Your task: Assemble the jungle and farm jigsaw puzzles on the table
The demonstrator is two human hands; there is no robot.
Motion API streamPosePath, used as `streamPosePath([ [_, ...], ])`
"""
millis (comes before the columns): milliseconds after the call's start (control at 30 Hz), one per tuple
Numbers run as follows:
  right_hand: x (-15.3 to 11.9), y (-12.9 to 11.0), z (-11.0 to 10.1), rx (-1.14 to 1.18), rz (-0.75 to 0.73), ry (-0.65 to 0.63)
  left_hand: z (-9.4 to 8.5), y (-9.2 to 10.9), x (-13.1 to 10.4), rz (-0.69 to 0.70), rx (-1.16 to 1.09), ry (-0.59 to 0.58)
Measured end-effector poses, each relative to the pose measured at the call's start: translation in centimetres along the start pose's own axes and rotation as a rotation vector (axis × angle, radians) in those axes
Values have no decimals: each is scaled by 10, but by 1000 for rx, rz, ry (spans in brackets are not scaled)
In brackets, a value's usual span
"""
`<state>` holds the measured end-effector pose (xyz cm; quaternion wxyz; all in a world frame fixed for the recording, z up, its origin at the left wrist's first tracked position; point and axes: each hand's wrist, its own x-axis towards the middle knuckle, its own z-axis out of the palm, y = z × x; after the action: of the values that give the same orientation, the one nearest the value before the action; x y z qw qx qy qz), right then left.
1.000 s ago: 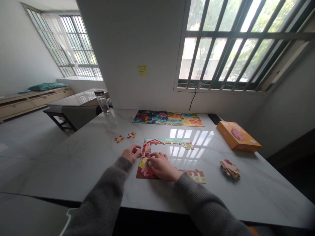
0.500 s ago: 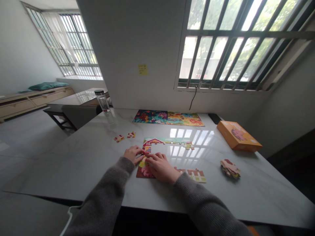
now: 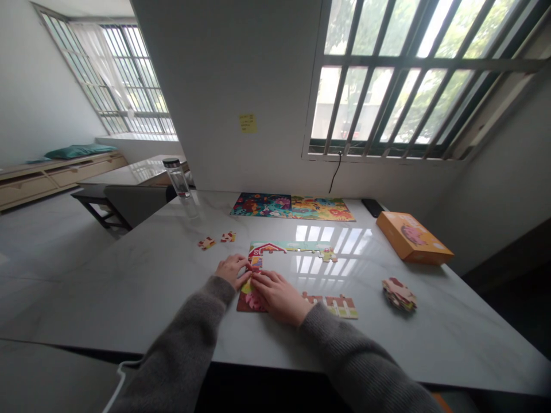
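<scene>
A partly joined jigsaw puzzle lies on the table, its top strip (image 3: 297, 245) showing a red barn roof and green-blue sky. At its left edge, my left hand (image 3: 233, 271) has curled fingers closed on a small puzzle piece (image 3: 257, 269). My right hand (image 3: 279, 295) reaches in from the other side, fingers together and bent down onto the same spot; the fingertips partly hide the piece. Below them a corner section with a pink pig (image 3: 252, 302) shows beside my right hand. A fence strip (image 3: 342, 306) extends rightward, partly behind my right wrist.
Two loose pieces (image 3: 206, 243) lie to the left. A stack of pieces (image 3: 399, 294) sits at right, near an orange box (image 3: 413, 238) and a black phone (image 3: 372, 207). Finished-looking picture panels (image 3: 322, 209) lie by the wall. A glass bottle (image 3: 177, 179) stands at the back left.
My right hand's fingers have drawn closer together and lower over the piece. My left hand stays almost in place. The whole view has shifted slightly.
</scene>
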<state>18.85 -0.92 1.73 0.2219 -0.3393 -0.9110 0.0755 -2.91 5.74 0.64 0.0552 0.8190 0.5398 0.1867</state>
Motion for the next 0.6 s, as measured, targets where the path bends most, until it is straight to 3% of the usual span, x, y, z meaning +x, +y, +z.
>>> streamPosePath([
  [333,1,-12,-4,-145,29,1,-4,9,1,-21,53,-52],
  [600,2,-22,-6,-90,79,31,-5,16,1,-53,77,-40],
])
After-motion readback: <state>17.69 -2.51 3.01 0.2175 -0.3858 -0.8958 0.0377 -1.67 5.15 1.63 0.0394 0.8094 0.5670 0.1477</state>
